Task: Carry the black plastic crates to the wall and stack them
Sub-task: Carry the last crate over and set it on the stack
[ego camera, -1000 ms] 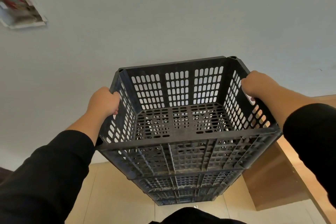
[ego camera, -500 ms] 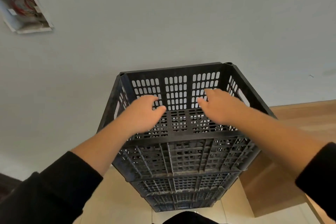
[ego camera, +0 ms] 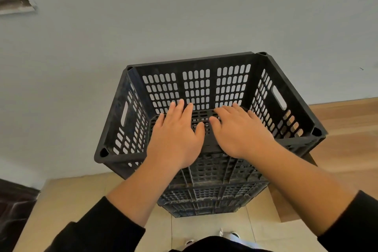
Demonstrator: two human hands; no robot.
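The top crate (ego camera: 206, 96) sits on the stack (ego camera: 210, 196) against the wall (ego camera: 184, 16). Left hand (ego camera: 176, 135) and right hand (ego camera: 241, 131) reach inside over its near rim, fingers spread flat, holding nothing.

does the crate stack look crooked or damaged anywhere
Nothing stands out. The top crate sits level on the stack of crates by the wall, with no cracks visible. The left hand and right hand lie flat, palms down, over it.
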